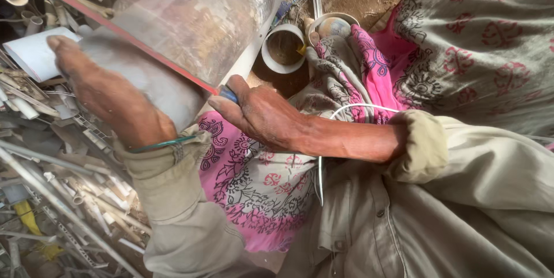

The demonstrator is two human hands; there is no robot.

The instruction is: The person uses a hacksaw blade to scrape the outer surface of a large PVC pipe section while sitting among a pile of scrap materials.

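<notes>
Sawing a big grey pipe, lying across the lap, tilted up and away. Left hand lying flat on top of pipe w/ fingers spread, pressing down, not wrapped round. Right hand closing round blue handle of a thin red saw blade, blade running diagonally across pipe, just beside left hand.

Doing it well, prob.: keeping left-hand fingers clear of blade line, pressing pipe firm so no rolling, stroking long and even, keeping blade square to pipe.

Thin green bangle showing at left wrist. Pink patterned cloth spreading under both hands.

Pkgs/labels/signs: none showing. Beyond right hand, short white pipe offcut standing open-end up. Left of left hand, heap of white plastic scrap strips and tubes, plus white flat piece near fingertips.
</notes>
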